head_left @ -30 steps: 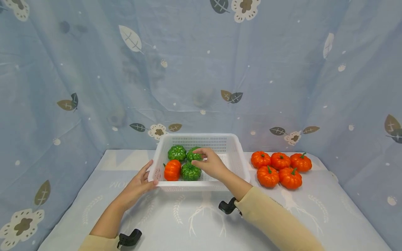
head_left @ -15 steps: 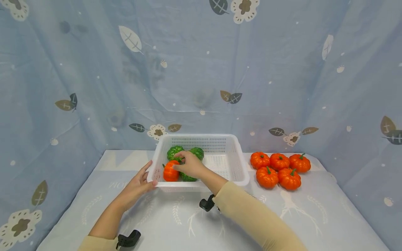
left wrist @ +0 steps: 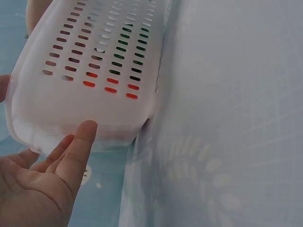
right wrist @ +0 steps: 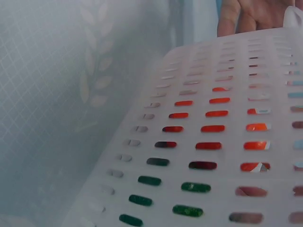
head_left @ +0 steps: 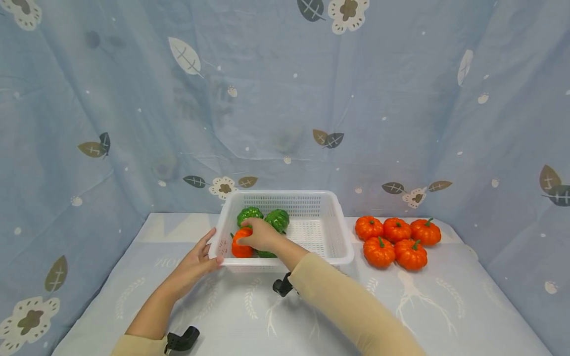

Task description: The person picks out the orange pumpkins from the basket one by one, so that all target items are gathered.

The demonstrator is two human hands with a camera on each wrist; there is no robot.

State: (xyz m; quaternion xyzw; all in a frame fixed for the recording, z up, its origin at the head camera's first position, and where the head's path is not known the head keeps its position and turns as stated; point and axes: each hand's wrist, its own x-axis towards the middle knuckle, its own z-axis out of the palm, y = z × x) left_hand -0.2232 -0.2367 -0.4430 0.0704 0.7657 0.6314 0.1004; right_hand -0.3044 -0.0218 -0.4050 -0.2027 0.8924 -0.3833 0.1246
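My left hand (head_left: 193,269) holds the near left corner of a white slotted plastic basket (head_left: 289,262). Its thumb touches the front wall and its fingers lie along the left side; in the left wrist view the thumb (left wrist: 78,151) presses that wall. Inside the basket my right hand (head_left: 262,235) grips a small orange pumpkin (head_left: 240,247), thumb on its near side. Two green pumpkins (head_left: 277,220) (head_left: 249,214) sit behind. Another green one (head_left: 266,254) is mostly hidden under the right hand. In the right wrist view, orange and green show through the slots (right wrist: 213,128).
Several orange pumpkins (head_left: 396,242) stand grouped on the table right of the basket. A pale patterned cloth (head_left: 231,316) covers the table. A blue printed curtain (head_left: 267,99) hangs behind and at both sides.
My right hand has moved left inside the basket, from above the green pumpkins to the orange one, and has closed on it. The left hand stays on the basket corner.
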